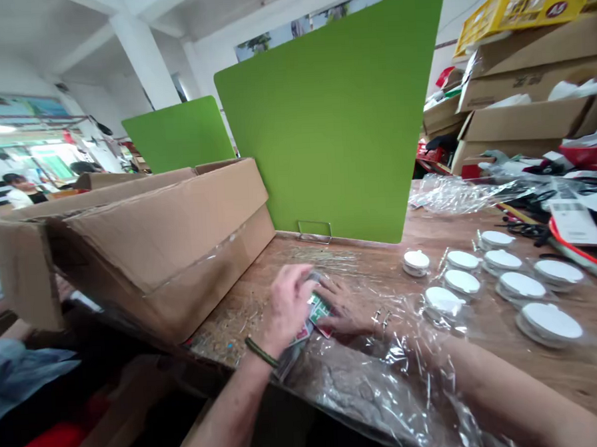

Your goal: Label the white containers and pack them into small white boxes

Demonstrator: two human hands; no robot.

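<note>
Small green and red printed cards (321, 309) lie between my two hands near the table's front edge. They look wrapped in clear plastic; motion blur hides their details. My left hand (288, 301), with a dark woven band at the wrist, curls its fingers at the cards' left and upper side. From the right, my right hand (350, 309) grips the cards, thumb at the lower edge and fingers across the top. Clear plastic film (367, 380) spreads under and around my right wrist, which wears a bracelet.
Several white round lidded containers (462, 281) stand on the right of the wooden table (380, 259). An open cardboard box (179, 236) is at left, a green divider (333, 128) behind. Thin sticks (325, 257) lie before it. Cartons (528, 125) are stacked at right; people sit far left.
</note>
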